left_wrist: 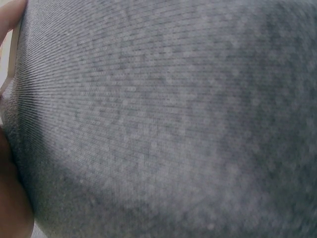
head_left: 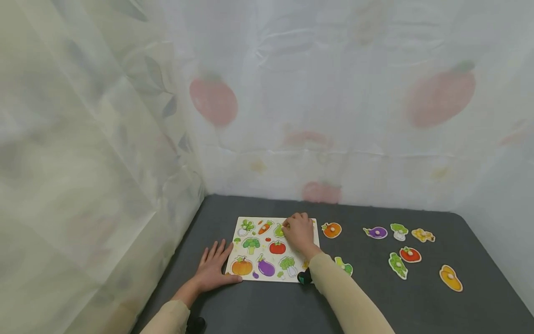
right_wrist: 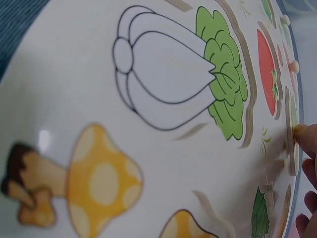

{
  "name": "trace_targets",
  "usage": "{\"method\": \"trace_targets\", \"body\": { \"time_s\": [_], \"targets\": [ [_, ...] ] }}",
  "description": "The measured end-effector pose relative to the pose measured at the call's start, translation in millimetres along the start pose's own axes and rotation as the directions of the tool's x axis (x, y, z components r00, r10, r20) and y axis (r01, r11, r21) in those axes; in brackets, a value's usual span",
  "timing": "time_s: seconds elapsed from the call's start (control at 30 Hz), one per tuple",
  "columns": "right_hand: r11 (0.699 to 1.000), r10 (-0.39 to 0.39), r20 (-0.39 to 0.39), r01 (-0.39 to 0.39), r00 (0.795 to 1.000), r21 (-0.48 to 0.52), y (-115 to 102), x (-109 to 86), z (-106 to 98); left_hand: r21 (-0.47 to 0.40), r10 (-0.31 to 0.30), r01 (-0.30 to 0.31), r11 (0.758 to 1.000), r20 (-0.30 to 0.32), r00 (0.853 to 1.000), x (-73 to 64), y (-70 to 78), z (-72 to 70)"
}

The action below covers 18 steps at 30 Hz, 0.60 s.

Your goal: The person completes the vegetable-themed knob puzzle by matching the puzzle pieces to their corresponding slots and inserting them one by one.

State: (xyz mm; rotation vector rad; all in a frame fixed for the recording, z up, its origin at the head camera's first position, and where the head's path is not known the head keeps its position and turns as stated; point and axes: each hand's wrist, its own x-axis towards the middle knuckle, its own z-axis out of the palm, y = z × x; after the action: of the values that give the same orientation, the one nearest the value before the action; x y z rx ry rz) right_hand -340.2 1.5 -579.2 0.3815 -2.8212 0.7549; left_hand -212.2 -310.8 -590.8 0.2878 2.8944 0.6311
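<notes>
From my remote post: a pale, rectangular puzzle board (head_left: 232, 234) with vegetable pictures and shallow shaped recesses lies on the dark, finely ribbed cloth surface (head_left: 267, 306). The right grip (head_left: 299, 232), fingers curled, is clamped on a flat, smooth green piece (head_left: 278, 230) in the board's far row. The left grip (head_left: 212, 269) lies flat, fingers apart, at the board's left edge. To the right, I see loose cut-out pieces with curved outlines, including a round orange pumpkin (head_left: 331, 230) and an elongated purple eggplant (head_left: 376, 232). Behind hangs a thin, creased, fruit-printed curtain (head_left: 258, 176).
</notes>
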Motion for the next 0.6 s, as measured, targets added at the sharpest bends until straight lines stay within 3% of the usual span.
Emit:
{"method": "trace_targets", "body": {
  "time_s": [0.27, 0.6],
  "targets": [
    [1.0, 0.008, 0.012, -0.008, 1.0, -0.003, -2.3, 4.0, 0.6, -0.006, -0.001, 0.001, 1.0, -0.008, 1.0, 0.1, 0.3, -0.4],
    [0.999, 0.031, 0.014, -0.031, 0.999, -0.014, -3.2, 4.0, 2.2, -0.054, 0.049, -0.054, 0.997, -0.079, 0.996, -2.2, -1.8, 2.9]
  ]
}}
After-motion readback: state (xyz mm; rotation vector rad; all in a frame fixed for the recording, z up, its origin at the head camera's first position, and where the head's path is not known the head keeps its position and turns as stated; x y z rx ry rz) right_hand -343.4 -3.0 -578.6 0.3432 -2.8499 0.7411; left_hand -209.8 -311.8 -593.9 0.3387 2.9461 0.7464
